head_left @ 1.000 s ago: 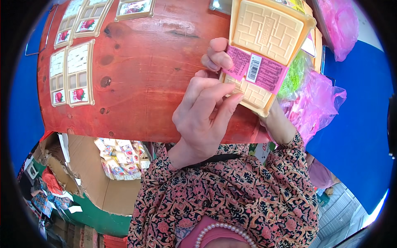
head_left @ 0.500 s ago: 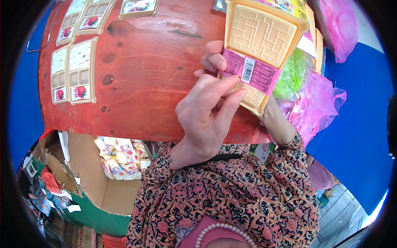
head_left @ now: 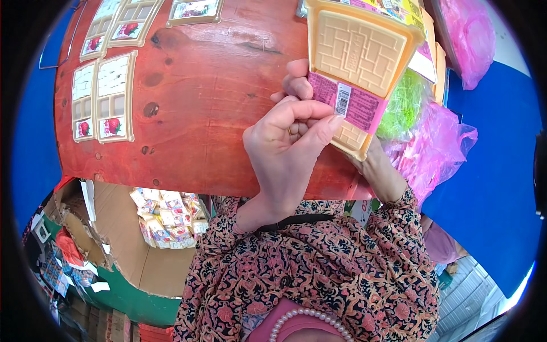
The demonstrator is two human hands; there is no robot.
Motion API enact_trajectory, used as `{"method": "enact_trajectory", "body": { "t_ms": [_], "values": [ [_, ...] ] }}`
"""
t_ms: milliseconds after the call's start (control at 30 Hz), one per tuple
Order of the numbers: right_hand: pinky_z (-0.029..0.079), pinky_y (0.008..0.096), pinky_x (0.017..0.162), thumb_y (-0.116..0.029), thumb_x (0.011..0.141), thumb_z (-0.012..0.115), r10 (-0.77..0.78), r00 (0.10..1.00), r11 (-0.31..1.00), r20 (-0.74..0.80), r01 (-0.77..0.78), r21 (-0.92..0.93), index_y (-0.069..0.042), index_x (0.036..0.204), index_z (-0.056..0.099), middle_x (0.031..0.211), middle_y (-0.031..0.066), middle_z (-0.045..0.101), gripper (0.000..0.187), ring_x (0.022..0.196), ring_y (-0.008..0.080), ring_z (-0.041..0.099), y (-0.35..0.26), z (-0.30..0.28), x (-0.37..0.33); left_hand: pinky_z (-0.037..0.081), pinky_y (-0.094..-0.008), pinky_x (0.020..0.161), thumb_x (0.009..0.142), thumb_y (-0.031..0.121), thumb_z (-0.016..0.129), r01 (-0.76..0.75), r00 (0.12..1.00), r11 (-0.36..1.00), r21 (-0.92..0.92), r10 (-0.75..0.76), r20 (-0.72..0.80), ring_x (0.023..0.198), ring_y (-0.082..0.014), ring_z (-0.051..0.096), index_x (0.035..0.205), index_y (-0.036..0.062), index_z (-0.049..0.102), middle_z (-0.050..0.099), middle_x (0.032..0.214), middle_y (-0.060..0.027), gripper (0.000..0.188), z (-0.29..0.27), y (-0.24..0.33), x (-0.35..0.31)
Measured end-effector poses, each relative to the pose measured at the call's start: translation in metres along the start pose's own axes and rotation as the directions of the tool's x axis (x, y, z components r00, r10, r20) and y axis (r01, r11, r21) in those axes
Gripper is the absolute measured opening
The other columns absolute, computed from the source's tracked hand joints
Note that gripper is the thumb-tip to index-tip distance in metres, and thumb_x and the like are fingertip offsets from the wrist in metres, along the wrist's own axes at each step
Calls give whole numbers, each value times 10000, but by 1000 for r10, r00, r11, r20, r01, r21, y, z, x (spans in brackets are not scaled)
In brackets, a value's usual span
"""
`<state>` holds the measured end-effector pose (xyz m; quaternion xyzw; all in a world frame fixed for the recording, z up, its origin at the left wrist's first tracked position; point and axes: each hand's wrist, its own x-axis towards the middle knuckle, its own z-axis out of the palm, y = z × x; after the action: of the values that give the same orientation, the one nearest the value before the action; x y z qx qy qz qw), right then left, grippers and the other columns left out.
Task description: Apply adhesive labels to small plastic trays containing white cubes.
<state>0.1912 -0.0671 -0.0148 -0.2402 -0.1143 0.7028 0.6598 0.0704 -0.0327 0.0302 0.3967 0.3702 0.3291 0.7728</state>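
My right hand (head_left: 299, 82) holds a cream plastic tray (head_left: 359, 48) from behind, its fingers curling round the left edge and its palm hidden. The tray's underside, moulded in a brick pattern, faces me. A pink paper band (head_left: 363, 109) wraps across it, bearing a white barcode sticker (head_left: 343, 100). My left hand (head_left: 288, 137) is closed, thumb and forefinger pinched at the sticker's lower edge. At the table's left lie several similar trays (head_left: 115, 97), with white pieces at one end and strawberry-printed cards at the other.
The red wooden table (head_left: 194, 108) has another tray (head_left: 195, 11) at its far edge. Pink plastic bags (head_left: 439, 142) and a bag of green shreds (head_left: 401, 105) sit at the right. Below left, a cardboard box (head_left: 122, 228) holds many small printed packets (head_left: 171, 219).
My left thumb and forefinger have moved slightly right and down, to the barcode sticker's lower edge. The tray, still in my right hand, has barely shifted.
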Motion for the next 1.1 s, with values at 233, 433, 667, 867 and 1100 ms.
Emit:
{"method": "enact_trajectory", "body": {
  "t_ms": [233, 433, 667, 867, 1100],
  "values": [
    [523, 273, 538, -357, 858, 547, -57, 998, 995, -24, 55, -78, 47, 1258, 369, 1000, 58, 492, 595, 920, 205, 552, 5, 1, 2, 418, -131, 533, 786, -23, 626, 31, 999, 998, -57, -32, -19, 595, -6, 526, 812, -34, 614, 584, 697, 16, 30, 0, -7, 4],
    [533, 274, 656, -333, 866, 531, -54, 998, 975, -22, 48, -216, 51, 1244, 386, 982, 53, 504, 558, 954, 184, 543, -8, 2, 0, 390, -127, 506, 792, -26, 607, 57, 998, 992, -115, -56, 16, 565, 11, 494, 783, -23, 594, 563, 666, 31, 16, 5, -4, 7],
    [401, 297, 969, -293, 906, 461, -115, 993, 993, 4, 116, -29, 51, 1212, 428, 958, 66, 522, 461, 893, 179, 564, -7, 4, 2, 375, -126, 523, 796, -33, 593, 38, 989, 982, -187, -11, 145, 589, 16, 478, 787, -12, 572, 542, 695, 38, 31, 1, -9, 7],
    [475, 285, 873, -283, 905, 468, -155, 987, 988, -33, 154, -22, 56, 1200, 434, 931, 62, 545, 451, 892, 172, 565, -5, 4, 4, 377, -131, 548, 796, -53, 581, -84, 979, 981, -176, 114, 168, 633, 4, 474, 805, -6, 554, 517, 765, 25, 56, -2, -17, 8],
    [504, 311, 661, -312, 886, 489, -72, 970, 997, -234, 70, -13, 37, 1146, 482, 848, 49, 453, 435, 836, 171, 463, -3, 8, 2, 388, -161, 502, 807, -55, 557, -95, 994, 989, -113, 101, 47, 567, -39, 481, 800, -28, 538, 544, 759, -34, 34, -7, -9, 12]
  ]
}}
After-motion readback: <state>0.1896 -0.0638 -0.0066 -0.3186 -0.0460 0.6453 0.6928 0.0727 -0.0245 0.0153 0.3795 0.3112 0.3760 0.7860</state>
